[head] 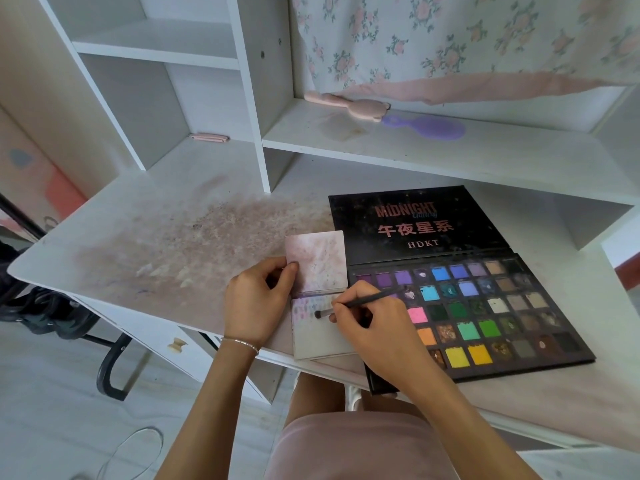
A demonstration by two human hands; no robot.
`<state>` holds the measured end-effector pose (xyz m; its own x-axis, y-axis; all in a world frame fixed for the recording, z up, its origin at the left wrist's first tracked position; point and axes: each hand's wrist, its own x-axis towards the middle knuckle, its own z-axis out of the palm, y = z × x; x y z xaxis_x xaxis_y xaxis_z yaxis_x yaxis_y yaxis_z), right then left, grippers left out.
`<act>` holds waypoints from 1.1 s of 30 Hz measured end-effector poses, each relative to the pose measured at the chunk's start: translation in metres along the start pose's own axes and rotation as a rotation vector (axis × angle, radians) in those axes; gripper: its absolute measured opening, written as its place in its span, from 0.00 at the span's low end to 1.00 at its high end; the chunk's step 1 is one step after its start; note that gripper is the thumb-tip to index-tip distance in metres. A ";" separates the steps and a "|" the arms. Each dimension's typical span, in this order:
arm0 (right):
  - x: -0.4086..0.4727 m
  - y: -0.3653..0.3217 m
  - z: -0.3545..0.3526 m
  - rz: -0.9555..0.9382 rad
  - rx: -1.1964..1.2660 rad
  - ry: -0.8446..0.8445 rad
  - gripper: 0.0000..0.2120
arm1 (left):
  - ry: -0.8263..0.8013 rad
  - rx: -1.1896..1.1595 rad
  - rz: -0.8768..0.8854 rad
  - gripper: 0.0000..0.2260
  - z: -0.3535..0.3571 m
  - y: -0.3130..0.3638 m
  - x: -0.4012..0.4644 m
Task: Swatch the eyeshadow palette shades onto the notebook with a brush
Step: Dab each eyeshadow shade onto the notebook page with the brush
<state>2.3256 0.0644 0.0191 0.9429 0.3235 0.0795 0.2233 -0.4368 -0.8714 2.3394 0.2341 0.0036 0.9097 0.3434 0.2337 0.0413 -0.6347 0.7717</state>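
Observation:
A small open notebook [317, 332] lies at the desk's front edge, its upper leaf stained pink and its lower page marked with faint purple and pink swatches. My left hand [258, 301] pinches the upper leaf's left edge. My right hand [370, 327] grips a thin black brush [372, 299], whose dark tip rests on the lower page. The large black eyeshadow palette [485, 306] lies open to the right, lid flat behind it, with rows of purple, blue, green, yellow, pink and brown pans. My right hand covers the palette's lower left pans.
The white desk [156, 237] is smeared with pinkish powder at left. A raised shelf [415, 150] behind the palette holds a pink brush [349, 103] and a purple hairbrush [429, 128]. A pink clip [209, 137] lies in the left cubby. A black chair base [110, 368] stands below left.

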 end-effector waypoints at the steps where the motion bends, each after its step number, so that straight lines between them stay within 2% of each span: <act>1: 0.000 0.000 0.000 0.000 0.000 0.001 0.10 | 0.000 0.000 0.001 0.06 0.000 0.000 0.000; 33: 0.002 0.001 0.001 -0.008 -0.015 0.005 0.09 | 0.003 -0.008 0.007 0.06 0.000 0.001 0.000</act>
<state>2.3271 0.0658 0.0175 0.9423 0.3227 0.0890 0.2345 -0.4466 -0.8634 2.3393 0.2338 0.0043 0.9089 0.3406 0.2408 0.0316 -0.6319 0.7744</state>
